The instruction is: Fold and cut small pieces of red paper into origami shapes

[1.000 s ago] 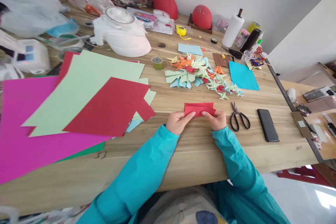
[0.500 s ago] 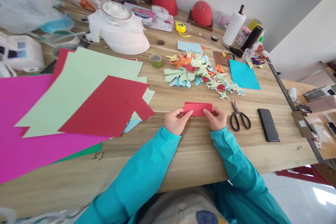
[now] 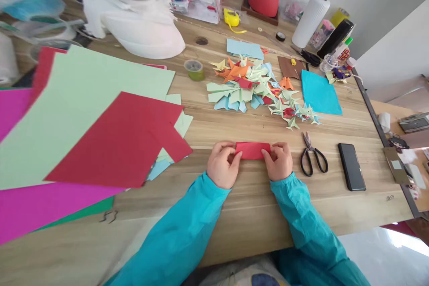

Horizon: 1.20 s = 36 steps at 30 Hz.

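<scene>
A folded strip of red paper [image 3: 253,150] lies level between my hands, just over or on the wooden table. My left hand [image 3: 223,164] pinches its left end between thumb and fingers. At the other end my right hand [image 3: 279,161] grips it the same way, thumb on the near side. To the right of that hand rest black-handled scissors [image 3: 312,155], blades pointing away. Beyond the strip is a heap of folded paper pieces [image 3: 248,85] in green, orange, red and blue, several of them star-like.
Large sheets of red card [image 3: 117,138], green card [image 3: 100,71] and magenta card [image 3: 67,205] overlap on the left. A black phone [image 3: 351,166] lies at the right. Farther back are blue paper [image 3: 321,92], a tape roll [image 3: 194,70] and a yellow tape measure [image 3: 231,17].
The camera view has shifted closer and tilted down. My fingers have moved out toward the ends of the red strip, which now looks flatter and narrower.
</scene>
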Motion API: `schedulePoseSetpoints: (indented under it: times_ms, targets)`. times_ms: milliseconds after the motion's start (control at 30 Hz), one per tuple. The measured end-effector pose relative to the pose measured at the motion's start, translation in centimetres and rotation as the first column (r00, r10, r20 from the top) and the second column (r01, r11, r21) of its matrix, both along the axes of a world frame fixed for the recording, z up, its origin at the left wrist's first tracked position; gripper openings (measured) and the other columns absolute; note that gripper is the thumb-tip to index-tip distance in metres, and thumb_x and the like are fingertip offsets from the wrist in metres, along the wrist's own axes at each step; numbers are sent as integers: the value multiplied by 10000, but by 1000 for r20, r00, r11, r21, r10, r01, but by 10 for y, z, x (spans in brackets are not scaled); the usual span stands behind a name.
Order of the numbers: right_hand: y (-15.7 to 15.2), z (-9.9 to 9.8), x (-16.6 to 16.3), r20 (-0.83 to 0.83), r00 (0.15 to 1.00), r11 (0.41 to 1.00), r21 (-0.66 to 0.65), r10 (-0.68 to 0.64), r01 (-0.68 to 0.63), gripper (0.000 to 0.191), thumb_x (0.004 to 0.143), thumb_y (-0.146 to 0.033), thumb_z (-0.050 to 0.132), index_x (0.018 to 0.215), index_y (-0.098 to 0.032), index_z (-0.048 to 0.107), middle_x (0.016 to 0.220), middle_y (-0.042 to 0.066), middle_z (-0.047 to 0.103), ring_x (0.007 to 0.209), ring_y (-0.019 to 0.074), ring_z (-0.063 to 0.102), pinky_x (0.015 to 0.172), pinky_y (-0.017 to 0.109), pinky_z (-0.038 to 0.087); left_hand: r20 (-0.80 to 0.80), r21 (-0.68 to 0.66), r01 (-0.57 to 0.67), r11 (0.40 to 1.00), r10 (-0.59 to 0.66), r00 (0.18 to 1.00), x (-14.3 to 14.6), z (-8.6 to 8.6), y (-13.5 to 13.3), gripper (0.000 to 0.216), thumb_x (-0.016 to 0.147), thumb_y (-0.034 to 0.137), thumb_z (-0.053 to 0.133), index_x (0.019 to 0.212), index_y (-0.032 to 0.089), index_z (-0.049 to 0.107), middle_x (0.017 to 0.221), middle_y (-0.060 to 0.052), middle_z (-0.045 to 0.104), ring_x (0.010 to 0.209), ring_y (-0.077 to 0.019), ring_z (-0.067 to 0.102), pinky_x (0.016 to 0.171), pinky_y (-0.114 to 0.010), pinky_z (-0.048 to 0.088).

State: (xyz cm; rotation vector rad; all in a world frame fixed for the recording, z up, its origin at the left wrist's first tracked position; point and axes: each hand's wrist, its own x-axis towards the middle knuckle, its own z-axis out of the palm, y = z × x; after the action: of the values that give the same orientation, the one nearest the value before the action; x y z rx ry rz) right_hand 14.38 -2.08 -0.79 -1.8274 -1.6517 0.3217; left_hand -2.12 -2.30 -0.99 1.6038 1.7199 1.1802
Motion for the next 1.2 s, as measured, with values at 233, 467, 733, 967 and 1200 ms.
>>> schedulePoseSetpoints:
  times_ms: [233, 467, 733, 967, 1200]
  targets:
    - [-10, 6, -7, 117, 993, 997, -66, -19, 27, 249, 743, -334, 580, 899, -142, 608, 654, 10, 598, 499, 106, 501, 521, 224, 421, -105, -104, 25, 994, -36, 994, 3, 5, -10, 173, 778, 256, 513, 915, 152, 529, 693, -15, 628, 513, -102, 569, 512, -209, 457]
    - [-16, 11, -12, 146, 989, 992, -113, -32, 49, 277, 771, -326, 555, 985, -155, 519, 599, -31, 555, 461, 88, 494, 457, 194, 398, -169, -103, -93, 990, 75, 983, 4, 7, -16, 234, 760, 331, 564, 915, 161, 518, 651, 4, 628, 465, -83, 555, 447, -179, 426]
    - [-17, 16, -15, 95, 994, 987, -147, -47, 61, 253, 758, -334, 567, 936, -165, 505, 589, -38, 554, 427, 70, 466, 443, 180, 399, -338, -42, -61, 997, 44, 940, 0, 15, -18, 115, 777, 230, 547, 856, 147, 551, 643, -10, 641, 462, -84, 551, 471, -184, 430]
    - [-17, 21, -13, 87, 996, 990, -138, -1, 13, 182, 789, -287, 527, 929, -172, 538, 610, -21, 579, 448, 76, 475, 466, 189, 398, -341, -34, -56, 998, 41, 939, 1, 14, -16, 60, 771, 216, 539, 770, 158, 550, 596, 4, 619, 464, -86, 547, 458, -183, 416]
    - [-16, 18, -13, 125, 992, 991, -134, -8, 25, 214, 774, -287, 547, 956, -173, 547, 597, -29, 575, 465, 83, 495, 468, 189, 396, -412, 128, -28, 991, 79, 908, -2, 22, -18, 124, 756, 176, 560, 867, 122, 568, 778, -90, 623, 653, -144, 599, 565, -235, 466]
